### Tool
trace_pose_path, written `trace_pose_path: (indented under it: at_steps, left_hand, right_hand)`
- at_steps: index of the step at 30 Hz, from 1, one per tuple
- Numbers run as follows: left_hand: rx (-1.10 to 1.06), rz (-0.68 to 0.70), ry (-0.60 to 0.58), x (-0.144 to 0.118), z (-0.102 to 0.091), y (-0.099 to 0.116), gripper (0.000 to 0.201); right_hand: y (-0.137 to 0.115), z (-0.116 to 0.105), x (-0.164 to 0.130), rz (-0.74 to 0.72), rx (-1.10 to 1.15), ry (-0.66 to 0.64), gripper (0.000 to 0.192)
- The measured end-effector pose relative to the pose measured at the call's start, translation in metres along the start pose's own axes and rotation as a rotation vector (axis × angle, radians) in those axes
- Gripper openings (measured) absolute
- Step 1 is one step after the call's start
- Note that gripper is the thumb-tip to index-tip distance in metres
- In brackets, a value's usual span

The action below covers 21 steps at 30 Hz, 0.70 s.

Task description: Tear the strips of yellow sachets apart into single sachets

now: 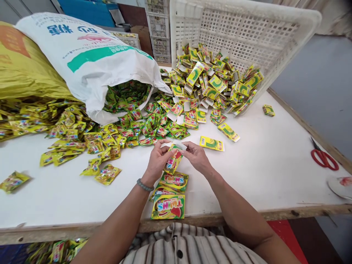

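I pinch a yellow-green TWINS box (173,164) between my left hand (158,159) and right hand (198,158), fingertips closed around its white-flapped top, its printed body extending below my grip toward me.

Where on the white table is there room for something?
The widest bare patch on the table lies between the right forearm and the red scissors. Another lies between the lone yellow packet and the left forearm. The white sack, crate and loose boxes crowd the back.
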<state>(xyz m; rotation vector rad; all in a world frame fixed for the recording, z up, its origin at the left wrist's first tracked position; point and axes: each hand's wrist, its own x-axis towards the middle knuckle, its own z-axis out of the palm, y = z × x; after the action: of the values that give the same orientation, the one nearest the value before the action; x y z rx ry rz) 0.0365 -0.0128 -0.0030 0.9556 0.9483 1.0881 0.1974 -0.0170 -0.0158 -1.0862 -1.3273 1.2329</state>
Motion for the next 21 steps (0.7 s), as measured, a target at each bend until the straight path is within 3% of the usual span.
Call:
trace_pose_path:
  at_steps: [2,9,15,21]
  left_hand:
    - [-0.011,0.001,0.039,-0.001,0.000,0.001,0.055]
    - [0.005,0.034,0.053,-0.003,-0.002,-0.003,0.051]
    - [0.045,0.020,0.025,-0.002,-0.001,-0.004,0.052]
    - [0.046,-0.002,0.003,-0.003,-0.005,0.000,0.053]
  right_hand:
    - [-0.004,0.000,-0.002,-0.026,-0.037,-0.003,0.023]
    - [-0.009,0.006,-0.004,0.015,-0.085,0.034,0.026]
    - [-0.005,0.003,0.000,0.191,0.169,0.157,0.033]
    - [-0.005,-0.011,-0.001,0.153,0.061,-0.014,0.026]
